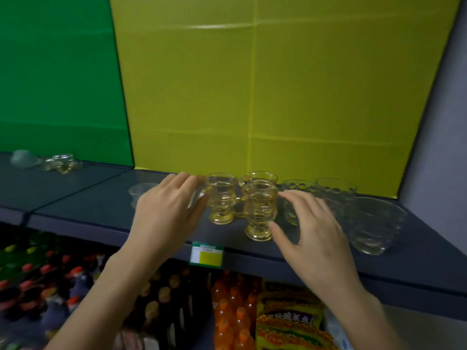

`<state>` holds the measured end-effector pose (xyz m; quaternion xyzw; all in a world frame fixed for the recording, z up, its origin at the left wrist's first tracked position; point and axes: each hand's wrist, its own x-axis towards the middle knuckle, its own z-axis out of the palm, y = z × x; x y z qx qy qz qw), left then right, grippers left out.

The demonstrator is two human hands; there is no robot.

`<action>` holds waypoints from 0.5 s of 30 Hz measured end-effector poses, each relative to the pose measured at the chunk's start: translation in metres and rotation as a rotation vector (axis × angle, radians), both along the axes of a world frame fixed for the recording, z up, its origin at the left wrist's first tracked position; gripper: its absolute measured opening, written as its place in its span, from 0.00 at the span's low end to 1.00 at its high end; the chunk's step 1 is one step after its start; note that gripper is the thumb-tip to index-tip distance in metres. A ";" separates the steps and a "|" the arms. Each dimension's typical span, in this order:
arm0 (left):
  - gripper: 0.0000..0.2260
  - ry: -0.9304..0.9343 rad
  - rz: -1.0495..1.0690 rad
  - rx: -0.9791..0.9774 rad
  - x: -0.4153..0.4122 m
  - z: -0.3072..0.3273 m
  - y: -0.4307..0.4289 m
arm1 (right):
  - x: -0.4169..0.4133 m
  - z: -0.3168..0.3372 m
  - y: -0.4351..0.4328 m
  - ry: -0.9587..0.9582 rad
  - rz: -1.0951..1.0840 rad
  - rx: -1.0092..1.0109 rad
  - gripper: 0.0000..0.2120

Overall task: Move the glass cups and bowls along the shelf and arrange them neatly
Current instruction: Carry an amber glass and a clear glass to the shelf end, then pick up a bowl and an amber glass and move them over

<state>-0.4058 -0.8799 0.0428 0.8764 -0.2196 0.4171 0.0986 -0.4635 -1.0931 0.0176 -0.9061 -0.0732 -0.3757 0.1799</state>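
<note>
Three amber glass cups with handles stand close together mid-shelf: one on the left, one at the front, one behind. My left hand is spread, fingertips against the left cup's handle side. My right hand is spread beside the front cup, thumb near its foot and index finger at its rim, partly covering a clear bobbled cup. Right of it stand another bobbled cup and a clear glass bowl. A clear cup shows behind my left hand.
The dark shelf runs left to more glassware and a frosted piece. Green and yellow panels back it; a grey wall closes the right end. A price tag hangs on the front edge. Bottles and snack packs fill the shelf below.
</note>
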 end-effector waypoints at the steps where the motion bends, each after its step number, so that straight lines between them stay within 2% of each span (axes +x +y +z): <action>1: 0.13 0.013 0.045 0.027 -0.004 -0.001 0.013 | 0.005 0.001 0.012 0.005 0.038 -0.013 0.21; 8: 0.13 0.182 0.254 0.071 -0.018 -0.022 0.123 | 0.044 0.002 0.109 0.076 0.291 -0.114 0.19; 15: 0.12 0.159 0.447 0.111 -0.026 -0.036 0.240 | 0.076 -0.002 0.230 0.151 0.451 -0.145 0.19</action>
